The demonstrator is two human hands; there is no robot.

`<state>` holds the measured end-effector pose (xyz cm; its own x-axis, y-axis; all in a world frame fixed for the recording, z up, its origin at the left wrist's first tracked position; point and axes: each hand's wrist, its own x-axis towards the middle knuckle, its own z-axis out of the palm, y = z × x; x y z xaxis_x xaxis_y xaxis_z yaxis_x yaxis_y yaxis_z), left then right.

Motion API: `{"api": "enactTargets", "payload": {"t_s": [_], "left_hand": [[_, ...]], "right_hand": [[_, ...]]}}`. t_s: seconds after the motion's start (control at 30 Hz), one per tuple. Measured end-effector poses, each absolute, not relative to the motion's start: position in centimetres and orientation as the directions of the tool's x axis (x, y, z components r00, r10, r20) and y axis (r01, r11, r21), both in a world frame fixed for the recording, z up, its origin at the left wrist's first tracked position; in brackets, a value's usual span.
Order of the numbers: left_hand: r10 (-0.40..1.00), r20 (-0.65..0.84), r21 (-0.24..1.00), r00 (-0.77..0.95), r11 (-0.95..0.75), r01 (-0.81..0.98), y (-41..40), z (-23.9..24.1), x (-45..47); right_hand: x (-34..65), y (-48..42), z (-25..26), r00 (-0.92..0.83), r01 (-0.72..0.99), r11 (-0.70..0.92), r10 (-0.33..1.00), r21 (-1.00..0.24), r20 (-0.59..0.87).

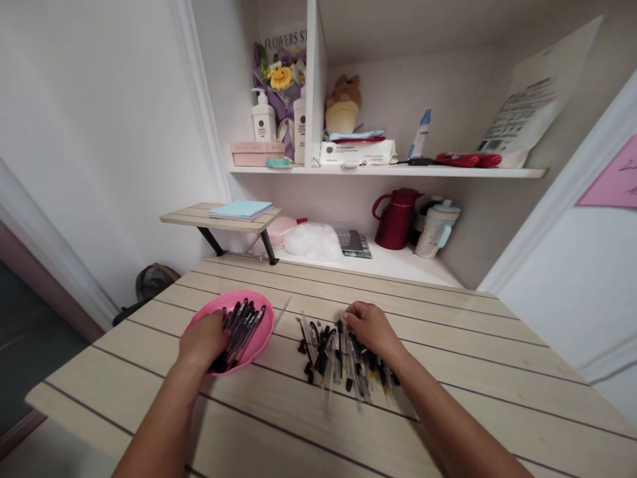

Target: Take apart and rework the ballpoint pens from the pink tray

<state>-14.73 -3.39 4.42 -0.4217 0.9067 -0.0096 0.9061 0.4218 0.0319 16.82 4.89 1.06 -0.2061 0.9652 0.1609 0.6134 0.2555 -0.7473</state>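
Observation:
A pink plate lies on the wooden table, holding several black pens. My left hand rests in the plate on those pens, knuckles up, fingers curled and hidden. To the right, loose pens and black caps are scattered on the table. My right hand lies on this pile with fingers bent down onto a pen near the pile's top edge. One clear pen barrel lies alone between plate and pile.
Behind the table stand a small wooden riser with a notebook, a red jug, a cup and a plastic bag. A shelf above holds bottles, boxes and a plush toy. A wall runs at the left.

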Motion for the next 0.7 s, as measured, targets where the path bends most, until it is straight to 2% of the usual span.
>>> {"api": "enactTargets", "payload": {"t_s": [0.3, 0.5, 0.57, 0.63, 0.7], "left_hand": [[0.885, 0.005, 0.172, -0.466, 0.458, 0.872, -2.9, 2.9, -16.8], [0.87, -0.044, 0.206, -0.491, 0.488, 0.848, -3.1, 3.5, -16.9], [0.826, 0.02, 0.213, -0.564, 0.548, 0.809, -3.4, 4.5, -16.2], [0.786, 0.159, 0.271, -0.597, 0.547, 0.792, -3.8, 5.7, -14.6], [0.799, 0.251, 0.464, -0.546, 0.396, 0.792, -4.2, 6.6, -12.0]], "right_hand": [[16.8, 5.0, 1.0, -0.206, 0.61, 0.263, 0.963, -0.748, 0.171], [17.0, 5.0, 1.3, -0.183, 0.593, 0.252, 0.967, -0.765, 0.176], [17.0, 5.0, 1.3, -0.174, 0.569, 0.244, 0.969, -0.786, 0.175], [17.0, 5.0, 1.4, -0.164, 0.516, 0.213, 0.975, -0.83, 0.149], [16.7, 4.8, 1.8, -0.162, 0.415, 0.154, 0.982, -0.897, 0.094]]}}
